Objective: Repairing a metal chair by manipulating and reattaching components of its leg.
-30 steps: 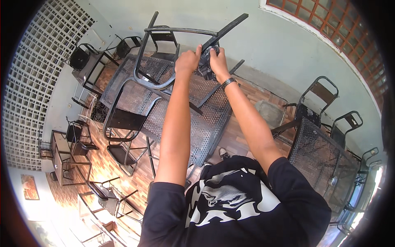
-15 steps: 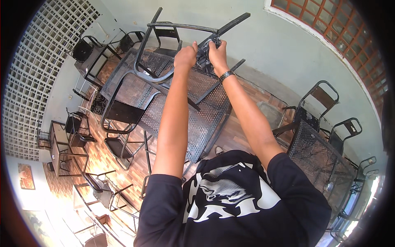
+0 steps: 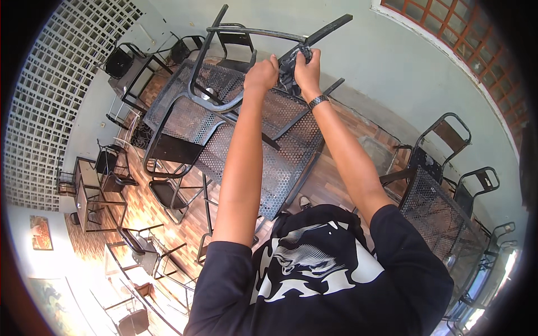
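An upturned metal chair (image 3: 258, 33) with a dark tubular frame rests on a perforated metal table (image 3: 246, 168). My left hand (image 3: 261, 74) is closed around one of the chair's bars, thumb up, its other fingers mostly hidden. Close to its right, my right hand (image 3: 307, 73) grips a crumpled dark cloth (image 3: 289, 71) against the same bar, below where a crosspiece meets it. Folds of cloth hang between the two hands. A second chair (image 3: 174, 151) leans on the table's left edge, its dark backrest toward me.
A chair (image 3: 235, 39) stands behind the table by the pale wall. To the right is another perforated table (image 3: 431, 201) with chairs (image 3: 451, 134) beside it. More tables and chairs (image 3: 143, 249) fill the left side of the wood-patterned floor (image 3: 140, 207).
The whole scene has shifted slightly right and down in view. My right hand and the cloth have moved a little along the bar; my left hand keeps its grip.
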`<state>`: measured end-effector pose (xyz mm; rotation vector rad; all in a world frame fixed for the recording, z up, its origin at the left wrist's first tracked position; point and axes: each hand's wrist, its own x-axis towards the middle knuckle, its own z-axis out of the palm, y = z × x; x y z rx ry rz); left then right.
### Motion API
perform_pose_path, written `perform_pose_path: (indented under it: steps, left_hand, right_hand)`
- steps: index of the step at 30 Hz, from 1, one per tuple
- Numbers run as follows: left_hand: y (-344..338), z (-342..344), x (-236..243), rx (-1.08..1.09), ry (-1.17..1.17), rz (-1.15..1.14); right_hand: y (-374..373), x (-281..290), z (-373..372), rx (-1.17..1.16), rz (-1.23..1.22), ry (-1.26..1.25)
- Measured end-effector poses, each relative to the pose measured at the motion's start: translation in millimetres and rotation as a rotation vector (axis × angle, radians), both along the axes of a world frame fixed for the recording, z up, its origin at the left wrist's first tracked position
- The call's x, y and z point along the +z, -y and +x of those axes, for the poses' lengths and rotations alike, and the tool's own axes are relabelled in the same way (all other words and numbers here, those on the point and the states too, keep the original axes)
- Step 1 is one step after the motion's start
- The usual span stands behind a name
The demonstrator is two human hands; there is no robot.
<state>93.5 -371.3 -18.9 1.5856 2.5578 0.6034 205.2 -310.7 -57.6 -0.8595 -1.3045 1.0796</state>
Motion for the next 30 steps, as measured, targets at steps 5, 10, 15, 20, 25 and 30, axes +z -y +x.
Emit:
perform_pose_path:
  steps: [5,10,15,20,25,30]
  left_hand:
    - [3,0,4,0.019,0.027,-0.003]
    - [26,-7,20,-0.117,0.173,-0.09]
    - [50,-11,13,-0.033,-0.04,-0.226]
    - [50,-5,14,0.068,-0.126,-0.146]
    - [50,1,16,0.085,-0.11,-0.16]
    - [53,-2,12,0.103,-0.099,-0.135]
  right_hand:
    - [9,-3,-12,-0.05,-0.014,-0.083]
    - [-5,-5,3,0.013,0.005,-0.006]
    - [-5,-9,-2,-0.055,0.004,-0.035]
    - [6,-3,-5,0.02,-0.005,-0.021]
    - [7,-6,-16,-0.07,-0.041,-0.115]
    - [5,-10,-11,0.005,0.021,-0.08]
